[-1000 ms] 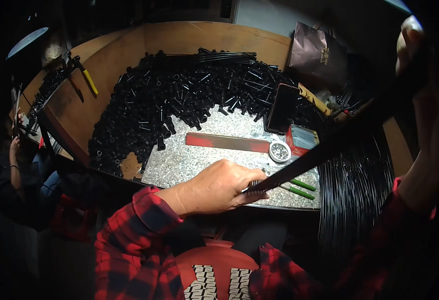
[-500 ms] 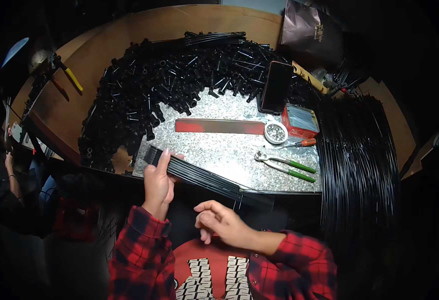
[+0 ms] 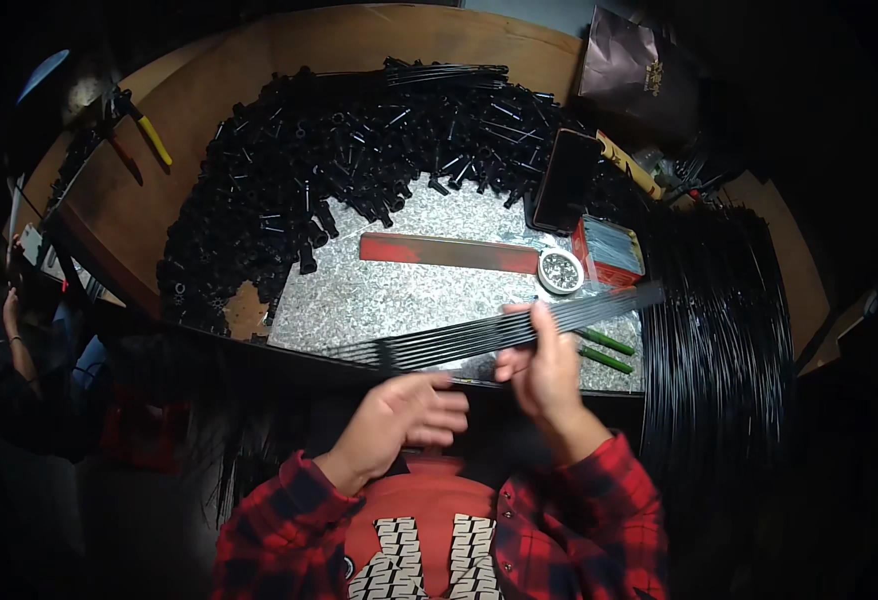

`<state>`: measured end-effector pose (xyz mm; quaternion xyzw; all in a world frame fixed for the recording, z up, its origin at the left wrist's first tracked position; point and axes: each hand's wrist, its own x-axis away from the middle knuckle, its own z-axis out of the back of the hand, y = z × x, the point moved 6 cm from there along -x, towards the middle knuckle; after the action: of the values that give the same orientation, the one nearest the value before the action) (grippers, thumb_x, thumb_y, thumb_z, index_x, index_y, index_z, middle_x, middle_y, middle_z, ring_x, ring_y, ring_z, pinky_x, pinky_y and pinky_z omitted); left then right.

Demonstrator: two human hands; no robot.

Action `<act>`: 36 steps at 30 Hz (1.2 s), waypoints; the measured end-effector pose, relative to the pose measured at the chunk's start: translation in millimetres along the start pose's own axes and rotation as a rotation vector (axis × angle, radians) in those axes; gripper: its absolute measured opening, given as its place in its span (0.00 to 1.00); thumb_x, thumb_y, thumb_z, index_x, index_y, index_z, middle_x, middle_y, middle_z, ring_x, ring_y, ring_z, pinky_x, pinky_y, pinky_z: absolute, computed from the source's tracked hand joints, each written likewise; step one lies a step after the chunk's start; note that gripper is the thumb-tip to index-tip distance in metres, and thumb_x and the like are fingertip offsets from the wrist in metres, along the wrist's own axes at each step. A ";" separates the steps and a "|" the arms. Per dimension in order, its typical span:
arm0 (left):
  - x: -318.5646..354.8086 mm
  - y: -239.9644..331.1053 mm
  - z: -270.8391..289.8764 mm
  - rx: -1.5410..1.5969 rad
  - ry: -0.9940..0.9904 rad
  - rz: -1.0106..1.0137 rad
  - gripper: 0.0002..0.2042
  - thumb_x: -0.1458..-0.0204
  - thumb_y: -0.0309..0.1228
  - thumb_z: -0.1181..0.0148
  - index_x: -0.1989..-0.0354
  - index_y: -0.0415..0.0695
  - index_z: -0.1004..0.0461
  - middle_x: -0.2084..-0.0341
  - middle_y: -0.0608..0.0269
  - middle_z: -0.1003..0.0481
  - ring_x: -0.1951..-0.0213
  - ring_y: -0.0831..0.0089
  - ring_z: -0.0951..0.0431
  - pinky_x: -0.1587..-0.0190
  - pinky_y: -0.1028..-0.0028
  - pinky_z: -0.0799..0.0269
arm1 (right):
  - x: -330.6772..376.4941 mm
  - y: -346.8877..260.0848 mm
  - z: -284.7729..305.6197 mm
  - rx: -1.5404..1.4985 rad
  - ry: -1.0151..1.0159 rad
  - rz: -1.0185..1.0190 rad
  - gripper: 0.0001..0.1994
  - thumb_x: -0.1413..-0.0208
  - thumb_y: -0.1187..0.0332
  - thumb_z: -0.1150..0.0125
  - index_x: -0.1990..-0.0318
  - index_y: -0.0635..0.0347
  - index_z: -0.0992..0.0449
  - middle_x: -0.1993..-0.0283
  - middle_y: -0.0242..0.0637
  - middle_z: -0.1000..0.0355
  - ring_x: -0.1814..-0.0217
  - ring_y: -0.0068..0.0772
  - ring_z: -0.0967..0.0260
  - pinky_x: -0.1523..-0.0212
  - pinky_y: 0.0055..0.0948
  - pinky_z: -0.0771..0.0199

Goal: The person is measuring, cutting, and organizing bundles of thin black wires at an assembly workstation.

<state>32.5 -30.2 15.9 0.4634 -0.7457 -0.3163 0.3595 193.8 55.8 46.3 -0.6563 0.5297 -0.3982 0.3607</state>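
Black rods [image 3: 439,340], bundled and slanting over the bench's [image 3: 324,305] near edge, now ride in the right hand, not the left as a moment ago! Nearest, the left hand [image 3: 394,425] hangs empty, fingers loosely bent, freed up; the right hand's [image 3: 551,380] grip closes on the bundle, thumb uppermost. Beyond: green-handled pliers [image 3: 607,342], a reddish bar [image 3: 447,254], heaped black parts [image 3: 259,190].

Left hand [image 3: 401,418] at lower centre of frame, fingers loosely extended rightward. Right hand [image 3: 545,368] right of centre, thumb up, fingers curled in a grip. Forearms [image 3: 591,505] angle inward.
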 end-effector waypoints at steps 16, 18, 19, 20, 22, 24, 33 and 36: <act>23.2 134.2 -61.8 -1.018 0.109 -0.930 0.26 0.51 0.22 0.38 0.43 0.33 0.37 0.51 0.48 0.28 0.46 0.63 0.28 0.43 0.70 0.34 | 29.3 -5.6 -40.3 0.964 -0.800 0.172 0.10 0.43 0.67 0.43 0.57 0.63 0.26 0.60 0.49 0.26 0.56 0.50 0.27 0.56 0.40 0.28; 15.7 136.7 -72.4 -0.974 0.023 -0.921 0.28 0.52 0.22 0.38 0.41 0.33 0.40 0.49 0.46 0.29 0.46 0.64 0.28 0.43 0.71 0.35 | 34.6 15.0 -40.1 1.036 -0.872 0.256 0.12 0.43 0.65 0.44 0.55 0.62 0.27 0.61 0.50 0.26 0.58 0.52 0.27 0.57 0.41 0.29; 13.5 136.1 -76.4 -0.950 -0.001 -0.911 0.29 0.51 0.24 0.38 0.40 0.34 0.41 0.53 0.47 0.26 0.49 0.66 0.25 0.46 0.72 0.32 | 37.7 17.3 -45.2 1.005 -0.879 0.376 0.12 0.42 0.65 0.44 0.54 0.62 0.27 0.60 0.50 0.26 0.57 0.52 0.27 0.57 0.42 0.29; 9.2 138.3 -78.4 -0.950 0.010 -0.917 0.29 0.51 0.24 0.38 0.40 0.34 0.41 0.53 0.47 0.26 0.49 0.66 0.25 0.46 0.72 0.32 | 38.3 16.9 -47.9 0.967 -0.877 0.487 0.13 0.42 0.65 0.44 0.54 0.62 0.28 0.59 0.51 0.26 0.56 0.53 0.28 0.56 0.43 0.29; -7.1 132.1 -77.7 -0.765 -0.108 -0.660 0.26 0.50 0.25 0.38 0.41 0.36 0.38 0.68 0.54 0.22 0.65 0.73 0.21 0.60 0.76 0.27 | 37.6 20.6 -45.0 0.986 -0.894 0.364 0.13 0.42 0.66 0.45 0.53 0.62 0.28 0.57 0.51 0.27 0.54 0.53 0.28 0.54 0.43 0.30; -5.9 136.0 -76.9 -0.914 -0.060 -0.750 0.23 0.49 0.26 0.38 0.44 0.39 0.33 0.83 0.63 0.29 0.80 0.81 0.30 0.74 0.78 0.33 | 36.5 25.4 -41.2 1.004 -0.912 0.247 0.13 0.43 0.67 0.45 0.52 0.61 0.28 0.55 0.51 0.27 0.52 0.52 0.29 0.52 0.43 0.30; 15.1 127.5 -92.0 -0.846 -0.227 -0.947 0.28 0.50 0.36 0.36 0.43 0.35 0.35 0.64 0.50 0.22 0.65 0.64 0.19 0.62 0.72 0.25 | 10.5 44.3 -16.8 0.806 -0.777 0.289 0.16 0.40 0.63 0.52 0.51 0.64 0.30 0.49 0.47 0.32 0.47 0.42 0.34 0.49 0.38 0.33; 14.5 127.9 -57.1 -0.816 -0.052 -0.932 0.33 0.49 0.42 0.37 0.41 0.32 0.39 0.59 0.53 0.22 0.58 0.61 0.20 0.55 0.70 0.26 | 3.6 62.0 -21.7 0.633 -0.380 0.099 0.09 0.39 0.69 0.50 0.63 0.66 0.27 0.64 0.40 0.26 0.62 0.30 0.28 0.61 0.28 0.28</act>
<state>16.0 -4.0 153.2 0.5578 -0.2924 -0.7107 0.3136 149.3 40.1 0.5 -0.5479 0.3352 -0.3955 0.6565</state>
